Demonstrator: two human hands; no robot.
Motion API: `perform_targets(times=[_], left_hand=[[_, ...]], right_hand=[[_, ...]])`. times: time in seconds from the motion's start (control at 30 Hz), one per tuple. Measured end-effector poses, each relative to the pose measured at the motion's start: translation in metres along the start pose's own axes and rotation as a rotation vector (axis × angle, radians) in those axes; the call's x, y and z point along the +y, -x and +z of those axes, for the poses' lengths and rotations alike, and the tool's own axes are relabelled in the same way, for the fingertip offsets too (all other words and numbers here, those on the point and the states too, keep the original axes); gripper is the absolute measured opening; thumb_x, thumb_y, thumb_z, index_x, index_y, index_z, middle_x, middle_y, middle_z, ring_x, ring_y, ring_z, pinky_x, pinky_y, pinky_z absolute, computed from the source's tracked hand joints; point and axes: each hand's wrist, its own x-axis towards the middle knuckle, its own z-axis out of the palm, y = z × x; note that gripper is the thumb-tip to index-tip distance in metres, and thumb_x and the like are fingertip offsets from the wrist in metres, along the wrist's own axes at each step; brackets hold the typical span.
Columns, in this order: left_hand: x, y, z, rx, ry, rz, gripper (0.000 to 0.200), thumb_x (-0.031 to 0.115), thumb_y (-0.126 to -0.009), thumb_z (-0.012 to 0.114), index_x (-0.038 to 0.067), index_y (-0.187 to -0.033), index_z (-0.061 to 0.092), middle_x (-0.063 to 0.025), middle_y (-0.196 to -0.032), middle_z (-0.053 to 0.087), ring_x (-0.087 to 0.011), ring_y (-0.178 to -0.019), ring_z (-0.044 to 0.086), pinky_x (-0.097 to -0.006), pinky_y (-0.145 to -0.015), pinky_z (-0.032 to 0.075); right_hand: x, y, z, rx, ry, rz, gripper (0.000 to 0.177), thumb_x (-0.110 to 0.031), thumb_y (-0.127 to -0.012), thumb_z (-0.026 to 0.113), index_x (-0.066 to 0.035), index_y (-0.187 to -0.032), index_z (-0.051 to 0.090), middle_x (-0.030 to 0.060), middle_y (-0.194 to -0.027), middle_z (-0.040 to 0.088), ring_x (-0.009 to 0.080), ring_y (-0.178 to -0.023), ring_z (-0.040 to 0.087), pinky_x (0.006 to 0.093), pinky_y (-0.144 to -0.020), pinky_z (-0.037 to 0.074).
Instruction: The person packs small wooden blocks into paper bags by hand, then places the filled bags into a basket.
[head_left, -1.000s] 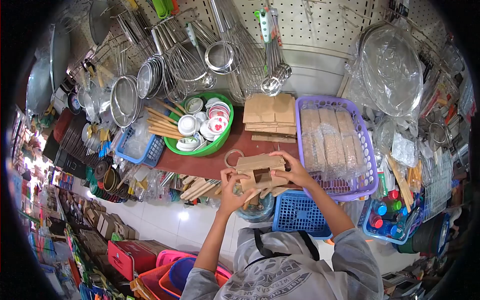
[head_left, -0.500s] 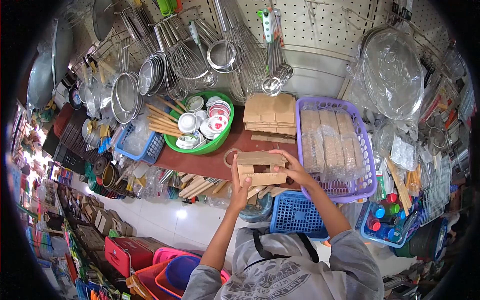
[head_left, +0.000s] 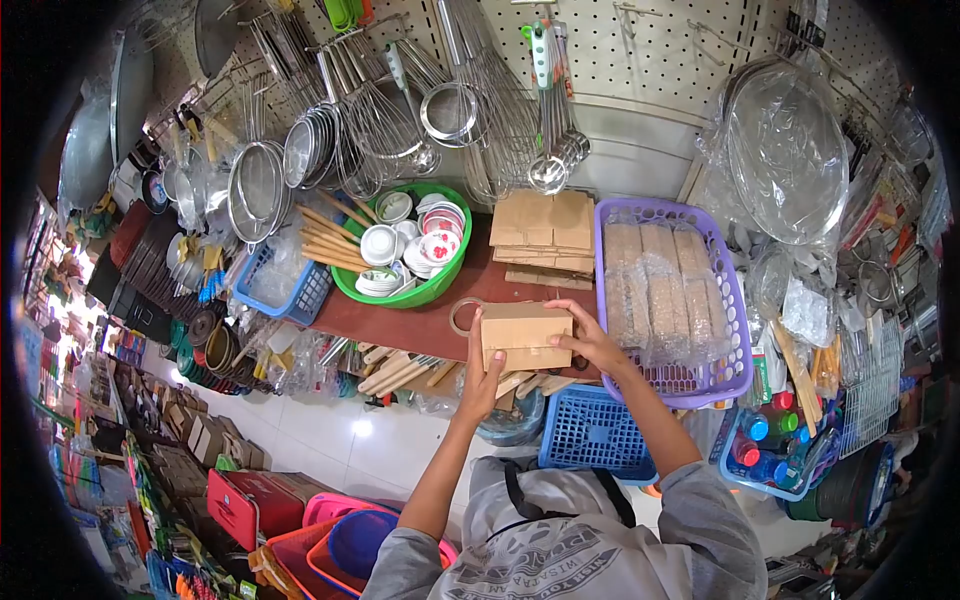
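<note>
While it is held, cardboard box: judged light, crushable.
Left hand: fingers flat on end.
Right hand: fingers curled round end.

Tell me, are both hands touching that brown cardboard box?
Touching. The head view shows the left hand pressed against the left end of the cardboard box, and the right hand wraps its fingers over the right end, with no gap at either.

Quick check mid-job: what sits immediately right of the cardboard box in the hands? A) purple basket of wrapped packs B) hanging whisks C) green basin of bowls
A: the purple basket holding wrapped packs stands right beside the cardboard box, which the left hand and right hand grip by its sides.
</note>
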Motion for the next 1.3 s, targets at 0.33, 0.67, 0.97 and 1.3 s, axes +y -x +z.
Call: perform_targets(times=[0.33,0.67,0.97,1.3], left_hand=[[-0.011,-0.006,0.003,0.015,0.067,-0.046,0.065,0.019,-0.099,0.048,0.007,-0.155,0.017,-0.0181,-0.156,0.025,-0.0302,-0.143,0.028,-0.0400,-0.117,0.022],[0.005,-0.020,0.005,0.033,0.127,-0.119,0.061,0.015,-0.094,0.056,0.007,-0.147,0.027,-0.0140,-0.146,0.032,-0.0270,-0.139,0.031,-0.0382,-0.116,0.023],[0.008,-0.021,0.015,0.127,0.167,-0.143,0.057,0.012,-0.094,0.058,0.005,-0.145,0.032,-0.0134,-0.143,0.037,-0.0257,-0.136,0.036,-0.0364,-0.114,0.026],[-0.003,-0.026,0.013,0.126,0.177,-0.131,0.055,0.007,-0.094,0.059,0.005,-0.143,0.036,-0.0122,-0.140,0.042,-0.0238,-0.132,0.041,-0.0351,-0.111,0.032]], right_hand=[[-0.014,0.006,0.011,0.149,0.070,0.009,0.054,-0.008,-0.084,0.076,-0.007,-0.132,0.052,0.0071,-0.125,0.057,0.0153,-0.107,0.060,0.0301,-0.091,0.052],[-0.010,0.004,0.010,0.185,0.121,-0.029,0.055,-0.014,-0.084,0.078,-0.008,-0.132,0.053,0.0073,-0.119,0.062,0.0147,-0.102,0.062,0.0301,-0.085,0.054],[-0.006,0.002,0.008,0.170,0.139,-0.026,0.051,-0.010,-0.087,0.073,-0.007,-0.133,0.051,0.0069,-0.120,0.060,0.0134,-0.104,0.061,0.0293,-0.088,0.052],[-0.004,0.000,0.009,0.197,0.156,-0.017,0.050,-0.010,-0.088,0.073,-0.006,-0.132,0.051,0.0074,-0.119,0.061,0.0134,-0.104,0.061,0.0290,-0.087,0.052]])
